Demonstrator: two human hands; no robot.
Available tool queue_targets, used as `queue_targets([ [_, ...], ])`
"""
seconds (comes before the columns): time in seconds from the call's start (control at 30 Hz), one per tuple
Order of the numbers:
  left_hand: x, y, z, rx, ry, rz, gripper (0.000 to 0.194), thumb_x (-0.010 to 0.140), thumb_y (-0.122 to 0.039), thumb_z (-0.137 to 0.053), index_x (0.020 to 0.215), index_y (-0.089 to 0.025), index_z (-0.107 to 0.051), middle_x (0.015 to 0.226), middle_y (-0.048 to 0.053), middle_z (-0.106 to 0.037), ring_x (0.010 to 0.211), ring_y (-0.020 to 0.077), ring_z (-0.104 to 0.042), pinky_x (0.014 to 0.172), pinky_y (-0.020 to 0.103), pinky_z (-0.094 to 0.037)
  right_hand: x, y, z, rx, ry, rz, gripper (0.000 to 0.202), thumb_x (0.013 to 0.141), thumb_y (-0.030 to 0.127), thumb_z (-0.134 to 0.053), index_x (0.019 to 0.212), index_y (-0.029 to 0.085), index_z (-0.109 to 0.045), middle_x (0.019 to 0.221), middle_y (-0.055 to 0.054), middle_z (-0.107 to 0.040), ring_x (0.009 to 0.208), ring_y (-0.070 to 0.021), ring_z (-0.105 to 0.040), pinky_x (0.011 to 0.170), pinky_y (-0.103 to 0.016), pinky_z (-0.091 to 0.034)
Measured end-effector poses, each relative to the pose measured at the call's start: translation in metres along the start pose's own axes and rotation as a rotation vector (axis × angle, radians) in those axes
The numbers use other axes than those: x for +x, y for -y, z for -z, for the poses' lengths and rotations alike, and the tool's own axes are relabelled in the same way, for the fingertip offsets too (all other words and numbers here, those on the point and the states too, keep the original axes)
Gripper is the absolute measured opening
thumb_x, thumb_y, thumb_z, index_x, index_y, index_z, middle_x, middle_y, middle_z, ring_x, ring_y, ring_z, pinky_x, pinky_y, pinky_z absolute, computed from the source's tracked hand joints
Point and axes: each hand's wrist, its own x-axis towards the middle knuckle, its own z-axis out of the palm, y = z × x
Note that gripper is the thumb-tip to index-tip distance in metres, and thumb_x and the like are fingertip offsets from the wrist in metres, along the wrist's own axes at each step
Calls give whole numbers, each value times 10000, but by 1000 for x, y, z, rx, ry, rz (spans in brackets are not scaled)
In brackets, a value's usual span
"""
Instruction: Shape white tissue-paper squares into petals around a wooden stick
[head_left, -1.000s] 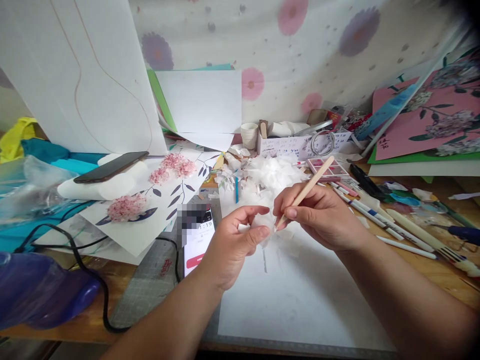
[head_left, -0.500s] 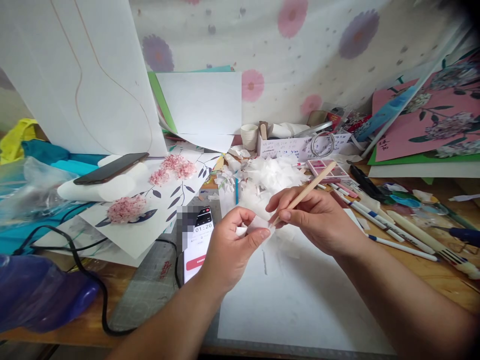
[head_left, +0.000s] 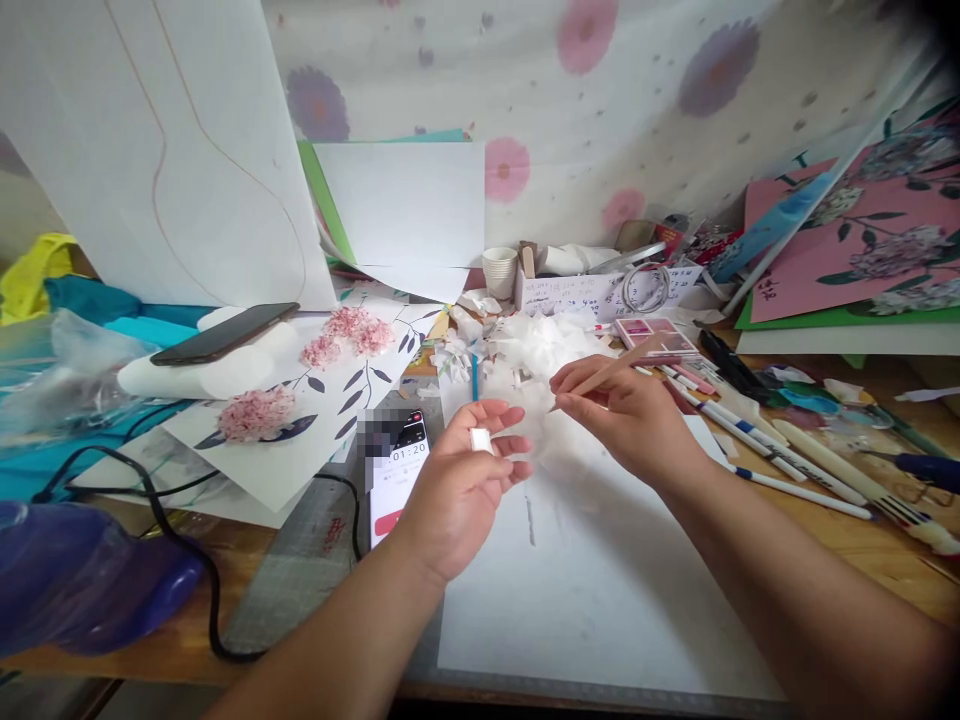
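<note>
My left hand [head_left: 461, 480] hovers over the near work area with its fingers partly spread. A small white folded piece of paper [head_left: 480, 440] sits between its thumb and index finger. My right hand [head_left: 626, 410] pinches a pale, slender wooden stick [head_left: 619, 366], slanted with its narrow tip down and to the left. That tip is near a heap of thin white paper pieces [head_left: 544, 342], and blur hides whether it carries anything. Below both hands lies a large white sheet [head_left: 577, 600].
A lit phone [head_left: 397, 470] lies left of my left hand. Pink flower clusters [head_left: 259, 412] sit on painted paper. Pens [head_left: 795, 465] and an open palette [head_left: 656, 338] are at right. Behind stand paper cups [head_left: 499, 272]. A black cable [head_left: 202, 560] loops across the left.
My hands have moved apart. The left fingers have opened out from the thin white piece they pinched. The stick has moved right and slightly up with my right hand, away from the left fingers.
</note>
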Motion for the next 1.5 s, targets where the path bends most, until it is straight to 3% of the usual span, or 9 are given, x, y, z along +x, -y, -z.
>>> queue_targets([
  [0.17,1,6,1,74,131,-93,444,728,31,-536,1098,-216,-531,1182,50,-629,1119,208,-607,985,369,-453,-9,19,-4,380,139,157,98,829,116,-654,798,206,-678,867,-34,-658,866,-171,-648,751,-315,-535],
  [0.37,-4,8,1,251,218,-110,613,910,-85,-511,1408,-396,-336,1343,23,-537,1160,212,-584,910,372,-531,-15,26,-9,286,184,362,164,826,72,-663,744,213,-684,762,-21,-680,951,-203,-651,854,-387,-529],
  [0.5,-7,7,-2,375,230,-80,627,940,-187,-537,1434,-469,-273,1500,6,-349,1156,221,-595,826,338,-569,-17,29,-8,237,217,306,103,838,123,-672,793,211,-700,801,-42,-690,960,-199,-653,810,-344,-547],
  [0.6,-6,6,-2,379,204,-80,638,938,-205,-547,1449,-438,-244,1373,40,-490,1029,192,-662,782,325,-579,-17,29,-8,215,212,305,107,843,124,-666,818,211,-723,794,-48,-702,917,-190,-660,790,-329,-549],
  [0.7,-3,7,0,347,146,-104,498,929,-212,-559,1372,-323,-360,1139,47,-633,880,175,-704,737,313,-578,-14,27,-7,185,148,326,132,840,110,-661,831,216,-739,770,-41,-700,873,-184,-663,774,-321,-544],
  [0.83,-1,8,4,342,92,-171,134,924,-275,-580,1024,-200,-531,931,23,-700,744,154,-710,668,264,-551,-12,26,-7,188,72,291,108,835,131,-674,815,220,-733,798,-38,-687,844,-175,-658,747,-307,-540],
  [1.03,-2,7,6,409,19,-318,104,915,-291,-594,910,-188,-606,754,-17,-689,633,108,-654,617,221,-509,-14,27,-6,353,140,231,107,826,126,-680,838,217,-733,812,-41,-688,834,-176,-657,727,-303,-539],
  [1.27,-1,6,6,468,-34,-366,55,868,-255,-642,857,-202,-634,714,-27,-671,623,104,-631,627,215,-487,-15,25,-7,602,108,125,94,826,159,-697,840,242,-738,901,-39,-673,850,-194,-669,792,-366,-548],
  [1.5,-2,5,5,538,-42,-394,79,862,-283,-642,859,-208,-668,707,-24,-639,619,118,-577,620,231,-453,-17,28,-6,527,102,150,131,827,137,-691,851,253,-748,851,-35,-670,873,-187,-647,768,-333,-546],
])
